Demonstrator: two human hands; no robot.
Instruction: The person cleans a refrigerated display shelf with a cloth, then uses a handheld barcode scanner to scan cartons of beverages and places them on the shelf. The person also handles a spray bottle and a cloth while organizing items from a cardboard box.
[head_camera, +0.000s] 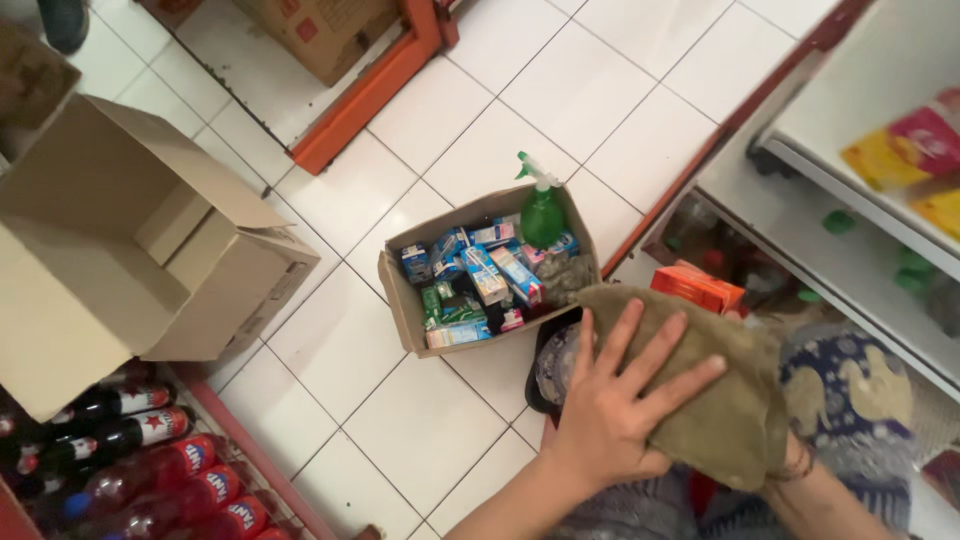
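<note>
My left hand (618, 405) lies flat, fingers spread, on an olive-brown cloth (735, 420) over my lap. My right forearm (815, 488) comes in from the lower right with a band at the wrist. That hand is hidden under the cloth. An orange carton (697, 286) sticks out from beneath the cloth's far edge. Just left of my hand a small open cardboard box (402, 305) stands on the tiled floor. It holds several small blue and green packets and a green spray bottle (542, 210) standing upright in its far corner.
A large open cardboard box (120, 250) stands at the left. Dark bottles with red labels (150, 470) lie on a low red-edged shelf at the lower left. White shelves with bright packets (905, 150) are at the right, and another carton (320, 35) at the top.
</note>
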